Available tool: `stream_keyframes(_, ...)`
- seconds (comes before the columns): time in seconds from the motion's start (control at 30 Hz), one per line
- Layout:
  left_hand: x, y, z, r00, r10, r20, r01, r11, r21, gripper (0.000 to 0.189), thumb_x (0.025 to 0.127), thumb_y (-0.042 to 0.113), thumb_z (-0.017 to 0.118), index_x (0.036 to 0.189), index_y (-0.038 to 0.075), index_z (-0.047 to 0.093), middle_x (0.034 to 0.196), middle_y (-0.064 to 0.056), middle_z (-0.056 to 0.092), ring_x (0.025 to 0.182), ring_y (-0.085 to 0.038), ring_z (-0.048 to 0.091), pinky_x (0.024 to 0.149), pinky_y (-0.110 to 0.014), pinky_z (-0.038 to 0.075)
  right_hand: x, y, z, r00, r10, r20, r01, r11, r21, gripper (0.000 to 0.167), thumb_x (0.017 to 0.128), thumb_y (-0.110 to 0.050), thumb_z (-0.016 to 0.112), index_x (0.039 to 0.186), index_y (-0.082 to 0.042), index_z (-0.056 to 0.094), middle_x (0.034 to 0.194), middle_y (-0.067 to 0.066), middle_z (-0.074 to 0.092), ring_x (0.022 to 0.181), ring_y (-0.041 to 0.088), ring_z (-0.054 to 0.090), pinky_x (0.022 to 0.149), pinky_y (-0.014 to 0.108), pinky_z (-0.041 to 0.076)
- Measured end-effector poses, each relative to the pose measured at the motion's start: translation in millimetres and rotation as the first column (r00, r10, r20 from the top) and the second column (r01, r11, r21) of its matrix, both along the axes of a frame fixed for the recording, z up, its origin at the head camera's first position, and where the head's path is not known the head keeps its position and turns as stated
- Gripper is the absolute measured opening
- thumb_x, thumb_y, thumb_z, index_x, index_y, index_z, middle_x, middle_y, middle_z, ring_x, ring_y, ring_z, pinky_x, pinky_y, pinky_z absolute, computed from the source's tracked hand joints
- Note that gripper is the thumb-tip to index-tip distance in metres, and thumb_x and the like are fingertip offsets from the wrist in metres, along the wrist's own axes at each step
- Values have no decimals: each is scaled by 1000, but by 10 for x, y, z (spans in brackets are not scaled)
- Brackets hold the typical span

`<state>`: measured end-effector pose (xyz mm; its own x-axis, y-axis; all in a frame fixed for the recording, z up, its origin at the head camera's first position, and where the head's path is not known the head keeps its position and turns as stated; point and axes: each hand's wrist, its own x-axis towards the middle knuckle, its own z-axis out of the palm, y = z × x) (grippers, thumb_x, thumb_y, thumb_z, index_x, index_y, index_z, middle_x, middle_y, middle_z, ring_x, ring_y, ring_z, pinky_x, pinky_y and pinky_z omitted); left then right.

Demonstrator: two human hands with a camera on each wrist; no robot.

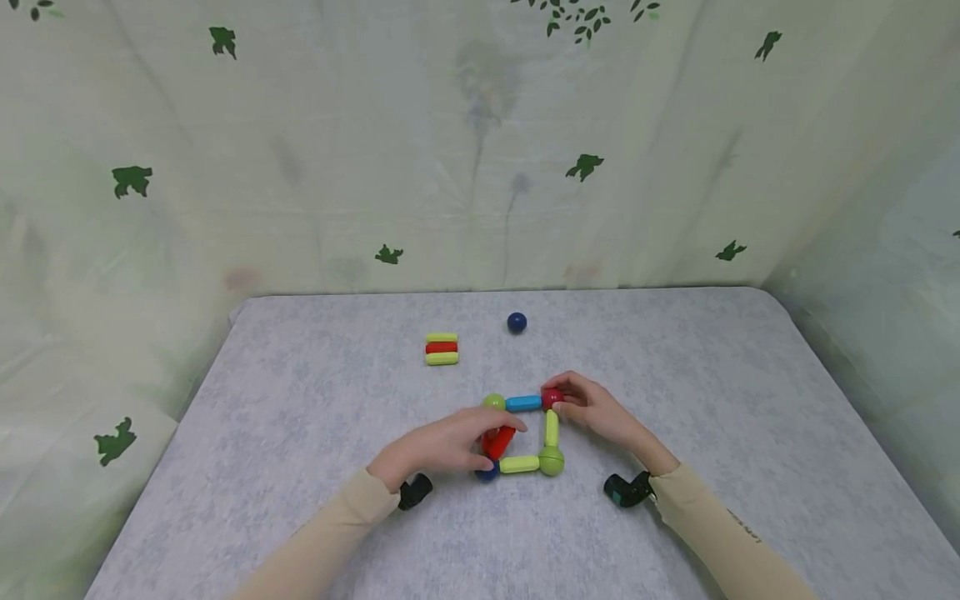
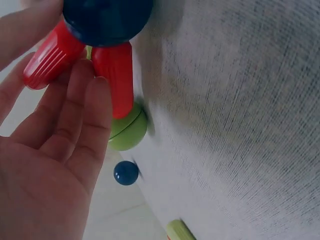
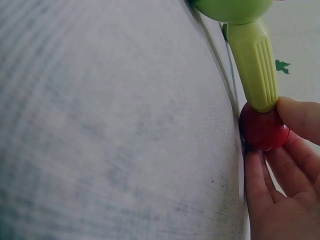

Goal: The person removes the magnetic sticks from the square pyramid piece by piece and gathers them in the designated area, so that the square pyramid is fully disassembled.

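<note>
Magnetic building sticks and balls form a four-sided frame on the table. At its near left, a dark blue ball (image 2: 107, 20) joins two red sticks. One red stick (image 2: 117, 77) runs to a green ball (image 2: 129, 131); the other, a raised red stick (image 2: 54, 57), slants upward. My left hand (image 1: 450, 437) holds the raised stick, its thumb against the blue ball. At the far right corner my right hand (image 1: 600, 412) grips a red ball (image 3: 264, 127) between thumb and fingers. From that ball a yellow-green stick (image 3: 254, 65) leads to the near right green ball (image 1: 551, 461).
A blue stick (image 1: 523, 403) makes the frame's far side, and a yellow-green stick (image 1: 520, 464) its near side. Farther back lie a loose dark blue ball (image 1: 517, 322) and a row of sticks, including a red one (image 1: 442, 347). A patterned curtain (image 1: 337, 167) hangs behind the table.
</note>
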<state>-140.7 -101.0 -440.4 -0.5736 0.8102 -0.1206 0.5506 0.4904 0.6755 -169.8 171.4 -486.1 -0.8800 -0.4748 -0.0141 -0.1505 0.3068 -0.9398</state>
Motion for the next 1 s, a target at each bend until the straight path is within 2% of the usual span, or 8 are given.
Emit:
stream_keyframes(0.17, 22, 16, -11, 1000, 18, -1, -18, 1000, -20, 54, 86, 4, 70, 134, 18, 50, 129, 1, 52, 105, -8, 48, 93, -27, 43, -2, 4, -8, 1000, -8, 6, 8, 1000, 5, 29, 95, -10, 59, 123, -4, 55, 121, 12, 57, 113, 28, 55, 93, 38, 46)
stream_keyframes(0.27, 33, 15, -6, 1000, 16, -17, -16, 1000, -9, 51, 86, 3, 70, 131, 18, 51, 126, 2, 53, 102, -8, 48, 91, -26, 44, 3, -1, 2, 1000, -13, 15, 13, 1000, 6, 28, 95, -10, 59, 123, -6, 55, 121, 10, 56, 113, 27, 55, 93, 39, 45)
stream_keyframes(0.53, 74, -5, -30, 993, -9, -119, 14, 999, 39, 38, 86, 4, 70, 120, 13, 56, 116, 4, 52, 97, -9, 49, 86, -24, 45, 11, -3, 17, 1000, -12, 21, 12, 1000, 1, 29, 96, -10, 58, 124, -6, 55, 122, 10, 56, 114, 27, 54, 93, 40, 45)
stream_keyframes(0.77, 94, -13, -49, 985, -4, -170, 13, 998, 55, 28, 86, 6, 71, 108, 11, 54, 99, 6, 45, 80, -14, 50, 69, -20, 43, 0, 2, 14, 1000, -3, 22, 3, 1000, -15, 31, 96, -10, 58, 125, -2, 53, 125, 15, 54, 116, 30, 52, 94, 42, 44)
stream_keyframes(1.0, 121, -19, -63, 977, -15, -213, 28, 998, 62, 25, 86, 4, 70, 104, 10, 54, 93, 6, 44, 76, -13, 48, 65, -20, 40, -5, 6, 7, 1000, 8, 20, -7, 1000, -27, 31, 96, -10, 58, 125, -2, 53, 125, 15, 54, 116, 31, 53, 94, 42, 43)
